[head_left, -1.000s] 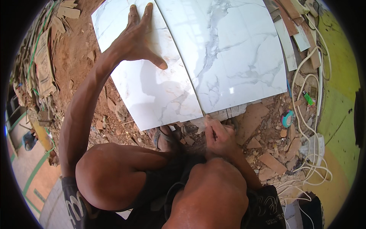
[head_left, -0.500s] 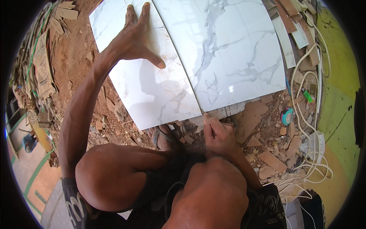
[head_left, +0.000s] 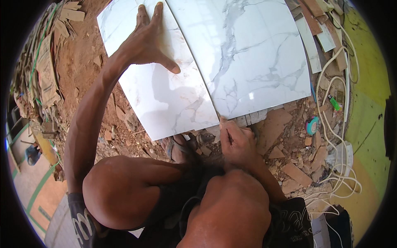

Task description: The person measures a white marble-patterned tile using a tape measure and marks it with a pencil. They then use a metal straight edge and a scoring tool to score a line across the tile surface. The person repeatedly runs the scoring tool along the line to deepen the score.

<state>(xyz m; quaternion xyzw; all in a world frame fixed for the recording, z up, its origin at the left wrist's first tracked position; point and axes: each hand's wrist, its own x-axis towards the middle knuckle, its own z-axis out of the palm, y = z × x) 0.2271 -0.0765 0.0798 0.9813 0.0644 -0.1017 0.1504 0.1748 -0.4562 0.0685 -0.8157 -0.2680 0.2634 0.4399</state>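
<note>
Two glossy white tiles with grey marble veining lie side by side, a narrower left tile [head_left: 165,99] and a wider right tile [head_left: 260,53], with a thin dark seam between them. My left hand [head_left: 144,47] rests with its fingers spread on the left tile, its thumb pointing toward the seam. At the near end of the seam my right hand [head_left: 240,140] is closed in a pinch, its fingertips at the tiles' front edge. Whatever those fingers hold, if anything, is too small to make out.
Broken tile pieces [head_left: 297,173] and rubble surround the tiles. On the right lie a teal tape measure [head_left: 312,125], a green object [head_left: 334,103] and a tangled white cable [head_left: 342,157]. Tile offcuts [head_left: 326,39] lean at the far right; stacked cardboard [head_left: 46,78] stands left.
My right hand has moved very slightly away from me along the seam's near end. The left hand stays spread in place on the left tile.
</note>
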